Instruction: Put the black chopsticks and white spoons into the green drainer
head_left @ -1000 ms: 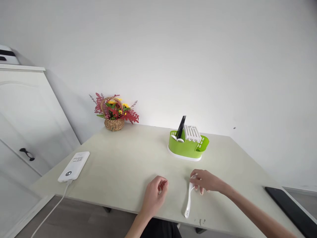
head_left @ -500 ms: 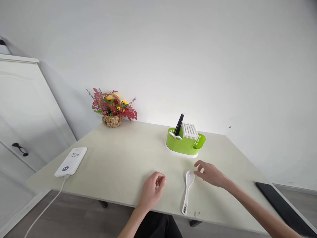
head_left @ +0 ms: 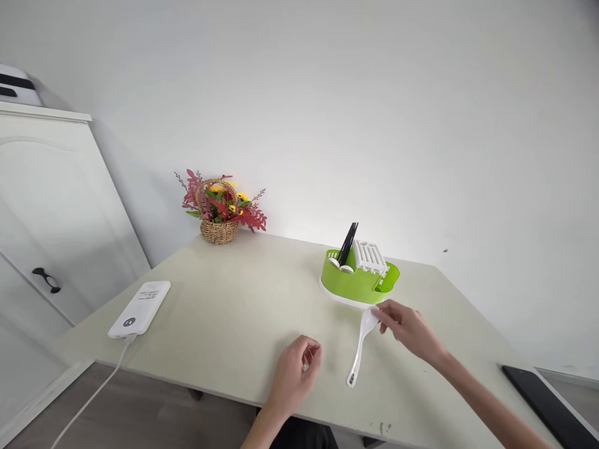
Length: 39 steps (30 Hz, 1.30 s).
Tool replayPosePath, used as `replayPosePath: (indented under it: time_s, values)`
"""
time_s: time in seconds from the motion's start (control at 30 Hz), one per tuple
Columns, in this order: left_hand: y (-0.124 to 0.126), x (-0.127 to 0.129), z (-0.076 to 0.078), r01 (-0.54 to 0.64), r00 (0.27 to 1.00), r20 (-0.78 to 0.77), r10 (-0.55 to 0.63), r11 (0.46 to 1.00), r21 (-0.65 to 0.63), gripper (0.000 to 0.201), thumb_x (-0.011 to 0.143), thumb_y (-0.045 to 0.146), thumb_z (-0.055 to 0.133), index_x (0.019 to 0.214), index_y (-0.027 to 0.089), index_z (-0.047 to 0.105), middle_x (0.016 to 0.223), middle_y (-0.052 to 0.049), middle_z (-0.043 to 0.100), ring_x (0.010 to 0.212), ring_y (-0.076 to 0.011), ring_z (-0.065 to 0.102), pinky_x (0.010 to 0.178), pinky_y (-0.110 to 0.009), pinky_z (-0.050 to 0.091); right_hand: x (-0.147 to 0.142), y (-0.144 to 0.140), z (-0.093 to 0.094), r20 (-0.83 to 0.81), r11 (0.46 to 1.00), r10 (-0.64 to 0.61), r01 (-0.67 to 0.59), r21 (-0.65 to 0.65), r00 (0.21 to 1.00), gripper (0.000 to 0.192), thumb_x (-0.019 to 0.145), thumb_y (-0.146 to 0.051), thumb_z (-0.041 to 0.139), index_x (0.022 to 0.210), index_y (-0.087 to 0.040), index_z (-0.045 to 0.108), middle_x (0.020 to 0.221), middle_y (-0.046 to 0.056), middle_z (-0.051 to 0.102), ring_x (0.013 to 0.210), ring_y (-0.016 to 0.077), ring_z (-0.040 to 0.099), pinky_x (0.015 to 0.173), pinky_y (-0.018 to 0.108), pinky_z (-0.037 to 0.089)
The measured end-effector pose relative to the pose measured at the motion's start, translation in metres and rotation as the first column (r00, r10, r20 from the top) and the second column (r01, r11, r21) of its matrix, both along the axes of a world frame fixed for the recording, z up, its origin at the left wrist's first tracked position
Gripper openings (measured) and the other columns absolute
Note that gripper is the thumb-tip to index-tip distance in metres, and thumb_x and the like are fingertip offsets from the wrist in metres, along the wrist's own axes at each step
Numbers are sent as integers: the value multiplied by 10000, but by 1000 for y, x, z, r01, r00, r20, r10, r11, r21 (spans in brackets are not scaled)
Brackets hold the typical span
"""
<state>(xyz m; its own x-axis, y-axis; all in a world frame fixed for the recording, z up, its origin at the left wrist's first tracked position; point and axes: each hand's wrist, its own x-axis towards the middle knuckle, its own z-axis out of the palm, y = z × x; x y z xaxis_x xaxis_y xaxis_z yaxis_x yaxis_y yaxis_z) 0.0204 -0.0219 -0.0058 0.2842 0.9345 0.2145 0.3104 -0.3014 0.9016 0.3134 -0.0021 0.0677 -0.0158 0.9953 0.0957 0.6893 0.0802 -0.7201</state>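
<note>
A white spoon (head_left: 361, 346) hangs tilted over the table, its bowl pinched at the rim between the thumb and fingers of my right hand (head_left: 406, 327). Its handle points down toward the table's front edge. My left hand (head_left: 296, 371) rests on the table to the left of the spoon, fingers curled in; I cannot make out anything inside them. Just beyond my right hand stands a green utensil holder (head_left: 349, 285) on a white base. Black chopsticks (head_left: 348, 244) and white spoons (head_left: 346, 269) stick up from its left part, and a white slotted rack (head_left: 371, 256) covers its middle.
A wicker basket of artificial flowers (head_left: 219, 232) stands at the back left of the table (head_left: 224, 299). A white power bank (head_left: 140, 309) with a cable lies at the left edge. At the right lies a black flat object (head_left: 545, 399). A white cabinet (head_left: 56, 206) stands left.
My right hand has closed on the spoon's bowl and lifted it off the table. My left hand keeps its curled pose. The view has shifted slightly.
</note>
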Motion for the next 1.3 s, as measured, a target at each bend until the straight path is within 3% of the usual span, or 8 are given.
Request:
replayPosePath:
  time_s: [0.1,0.23,0.37,0.5,0.67,1.0,1.17,1.3]
  values:
    - [-1,-1,1,20,1000,-5,-20,1000,1,286,1023,434,507,879,231,649,868,-43,708,781,-195,625,665,-290,432,-1,6,54,38,958,-185,172,229,982,439,929,-676,533,942,-268,695,764,65,771,561,234,601,569,384,483]
    - [-1,-1,2,14,1000,11,-14,1000,23,288,1021,428,513,862,228,646,857,-46,704,769,-195,628,648,-288,426,0,29,122,43,806,-397,326,495,917,377,937,-611,578,962,-253,695,766,25,776,567,194,629,623,334,474]
    - [-2,-2,1,7,1000,2,-7,999,37,297,1030,427,500,860,224,637,866,-48,708,770,-191,633,638,-285,423,1,65,153,132,733,-456,287,617,880,290,976,-519,560,979,-250,667,742,2,770,713,205,713,714,315,460]
    - [-3,-3,0,18,1000,-9,-17,999,29,301,1034,436,493,866,227,629,872,-52,712,774,-191,641,637,-282,431,-10,101,149,415,778,-485,164,606,770,295,1028,-454,452,1059,-241,653,895,30,797,794,224,713,650,302,392]
    - [-4,-2,1,21,1000,-22,-20,999,26,288,1029,418,499,868,223,636,895,-58,724,782,-187,651,619,-268,431,-39,128,127,683,877,-370,-4,480,630,342,1064,-376,337,1097,-214,636,1065,74,786,729,202,681,605,299,326]
    - [-5,0,1,23,1000,7,-23,999,44,239,1025,364,522,869,217,629,891,-35,720,756,-154,630,608,-253,429,-89,147,110,817,967,-135,-105,232,561,313,1039,-254,342,1138,-191,632,1027,129,768,865,265,698,688,329,363]
    - [-5,0,4,14,1000,13,-14,1000,16,241,1025,381,526,892,221,647,875,-26,725,764,-160,638,618,-261,431,-105,151,105,819,984,-35,-122,127,573,351,979,-283,468,1287,-216,624,1098,123,768,935,269,705,748,339,418]
    - [-4,0,3,10,1000,13,-10,1000,0,250,1026,395,524,890,224,645,867,-21,724,761,-162,637,616,-260,428,-109,153,102,797,991,-2,-108,85,604,373,953,-319,506,1274,-256,685,1134,103,767,1030,281,699,811,353,451]
